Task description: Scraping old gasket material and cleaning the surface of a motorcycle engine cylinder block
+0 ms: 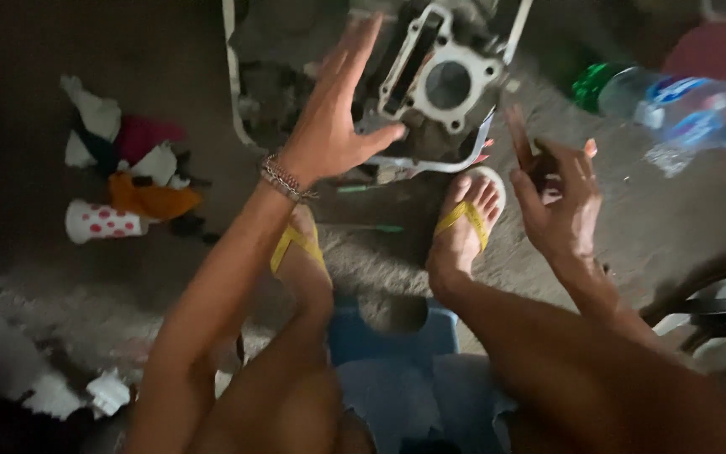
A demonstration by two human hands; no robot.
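A clear bottle (686, 109) lies on the floor right of the engine block (439, 80); its contents are too blurry to tell. The left hand (334, 126), fingers spread, touches the block's near edge. The right hand (560, 197) pinches a small dark part (539, 164) just right of the block.

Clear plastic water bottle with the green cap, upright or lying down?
Lying down: the clear plastic water bottle rests on its side on the ground, green cap pointing left.
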